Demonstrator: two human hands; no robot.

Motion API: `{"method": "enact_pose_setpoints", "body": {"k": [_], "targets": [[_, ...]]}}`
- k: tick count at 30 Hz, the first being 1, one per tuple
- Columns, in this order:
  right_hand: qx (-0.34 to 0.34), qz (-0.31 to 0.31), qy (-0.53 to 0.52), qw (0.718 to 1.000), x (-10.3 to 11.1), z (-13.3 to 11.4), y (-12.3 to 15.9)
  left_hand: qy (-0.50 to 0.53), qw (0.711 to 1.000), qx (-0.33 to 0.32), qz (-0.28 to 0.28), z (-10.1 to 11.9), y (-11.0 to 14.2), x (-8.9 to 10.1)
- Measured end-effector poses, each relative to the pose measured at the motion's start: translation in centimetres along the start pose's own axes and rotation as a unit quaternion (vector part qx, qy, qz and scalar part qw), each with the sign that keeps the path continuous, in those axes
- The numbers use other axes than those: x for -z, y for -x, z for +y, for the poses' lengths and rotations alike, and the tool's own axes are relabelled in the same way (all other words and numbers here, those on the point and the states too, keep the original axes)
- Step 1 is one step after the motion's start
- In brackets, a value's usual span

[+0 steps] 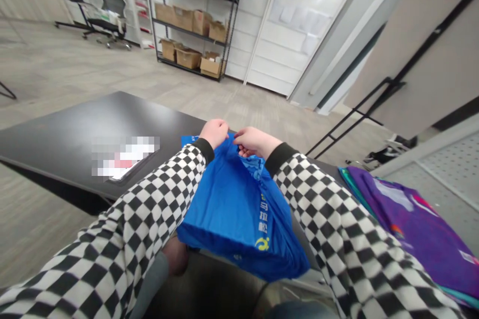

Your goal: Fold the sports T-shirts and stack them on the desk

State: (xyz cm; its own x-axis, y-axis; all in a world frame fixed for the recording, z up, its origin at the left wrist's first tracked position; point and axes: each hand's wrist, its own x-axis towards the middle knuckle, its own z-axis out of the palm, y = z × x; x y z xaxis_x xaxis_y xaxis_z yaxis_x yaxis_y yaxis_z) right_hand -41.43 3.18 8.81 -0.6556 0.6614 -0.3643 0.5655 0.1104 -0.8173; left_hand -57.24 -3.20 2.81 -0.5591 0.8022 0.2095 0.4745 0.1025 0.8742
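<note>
A blue cloth item (pixel 228 204) with white lettering and a yellow mark lies over the near edge of the black table, its lower end hanging down towards me. I cannot tell whether it is a shirt or a bag. At its far end, my left hand (pixel 215 133) is closed on the cloth, knuckles up. Close to its right, my right hand (pixel 254 140) has its fingers bent around a bunched fold, with a lighter blue patterned part just below. The fingertips of both hands are partly hidden.
A phone-like flat object (pixel 130 162), partly blurred out, lies on the black table (pixel 116 114) at left. Purple and teal folded clothes (pixel 422 224) are at right. Beyond stand a shelf with cardboard boxes (pixel 187 57), an office chair (pixel 112 15) and a black-framed board (pixel 411 60).
</note>
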Motion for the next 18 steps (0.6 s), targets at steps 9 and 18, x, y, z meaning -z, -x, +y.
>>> {"method": "enact_pose_setpoints", "body": {"k": [9,18], "targets": [[0.102,-0.078,-0.16,0.979,0.4,2.9,1.8,0.003,1.0,0.007,0.027,0.0,-0.6,1.8],[0.163,0.231,0.276,0.919,10.9,16.4,5.0,-0.198,0.929,-0.22,-0.223,3.3,3.6,-1.1]]}}
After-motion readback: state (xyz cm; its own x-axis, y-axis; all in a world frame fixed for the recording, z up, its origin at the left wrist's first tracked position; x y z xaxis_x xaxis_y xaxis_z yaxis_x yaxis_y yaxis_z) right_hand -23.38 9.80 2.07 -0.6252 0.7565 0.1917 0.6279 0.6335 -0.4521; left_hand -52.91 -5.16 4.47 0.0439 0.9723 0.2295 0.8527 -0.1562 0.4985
